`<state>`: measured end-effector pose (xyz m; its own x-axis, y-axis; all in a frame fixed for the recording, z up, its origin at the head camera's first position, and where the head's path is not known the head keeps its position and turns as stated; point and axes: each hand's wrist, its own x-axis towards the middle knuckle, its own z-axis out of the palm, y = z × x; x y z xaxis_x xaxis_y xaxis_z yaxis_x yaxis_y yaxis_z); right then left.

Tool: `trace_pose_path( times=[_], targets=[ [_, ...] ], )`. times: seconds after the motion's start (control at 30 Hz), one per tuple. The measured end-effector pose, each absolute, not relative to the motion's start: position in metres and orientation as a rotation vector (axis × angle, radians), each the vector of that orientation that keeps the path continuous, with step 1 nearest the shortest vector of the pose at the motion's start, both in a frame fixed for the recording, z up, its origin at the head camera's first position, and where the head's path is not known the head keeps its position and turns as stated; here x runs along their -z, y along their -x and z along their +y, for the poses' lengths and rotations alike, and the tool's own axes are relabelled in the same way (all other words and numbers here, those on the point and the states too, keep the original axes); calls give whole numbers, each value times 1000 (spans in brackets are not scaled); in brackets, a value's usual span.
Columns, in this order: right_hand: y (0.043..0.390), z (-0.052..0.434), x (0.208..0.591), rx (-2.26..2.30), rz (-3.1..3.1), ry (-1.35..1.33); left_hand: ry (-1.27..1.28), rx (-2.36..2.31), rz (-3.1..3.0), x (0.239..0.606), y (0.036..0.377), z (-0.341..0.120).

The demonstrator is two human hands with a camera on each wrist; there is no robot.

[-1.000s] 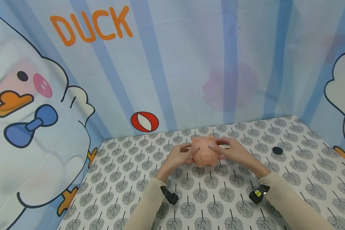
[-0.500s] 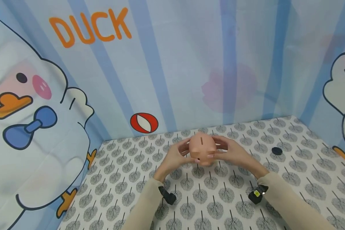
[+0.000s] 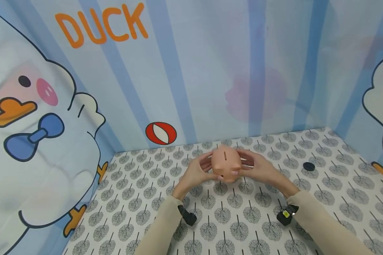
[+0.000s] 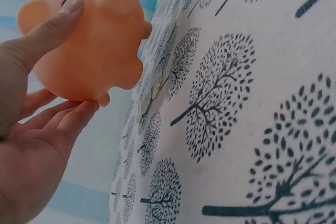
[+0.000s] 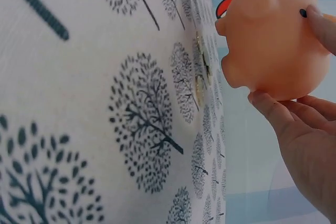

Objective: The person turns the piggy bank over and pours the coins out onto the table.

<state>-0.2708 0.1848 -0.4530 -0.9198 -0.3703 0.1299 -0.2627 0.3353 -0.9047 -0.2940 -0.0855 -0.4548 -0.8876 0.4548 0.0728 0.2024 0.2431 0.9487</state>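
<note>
I see the tree-print tablecloth (image 3: pixel 229 219) filling the floor of the booth. Piggy bank (image 3: pixel 226 164) is up off the cloth, mid-table, slot on top, feet clear of the surface in both wrist views. It sits between the two hands: left hand (image 3: pixel 196 172) grips its left side, thumb over the top and fingers underneath; right hand (image 3: pixel 261 169) grips the right side the same way. Small black cap (image 3: pixel 308 166) lies on the cloth well to the right of the right hand.

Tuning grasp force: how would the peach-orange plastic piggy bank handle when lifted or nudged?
The peach-orange plastic piggy bank is held up by both hands' fingertips, so it is probably light. Its smooth, rounded body could slip. Its stubby feet should steady it, though it might roll on its side.
</note>
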Motion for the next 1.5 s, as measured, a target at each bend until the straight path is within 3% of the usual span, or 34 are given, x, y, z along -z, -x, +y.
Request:
trace_pose_path(
  times=[0.67, 0.97, 1.5],
  targets=[
    [268, 185, 451, 1742, 2460, 667, -735, -1795, 2342, 460, 288, -85],
    [267, 181, 445, 1639, 2501, 412, -522, -1579, 2543, 454, 287, -84],
    [270, 177, 440, 1540, 2521, 323, -411, -1510, 2511, 452, 292, -78]
  ],
)
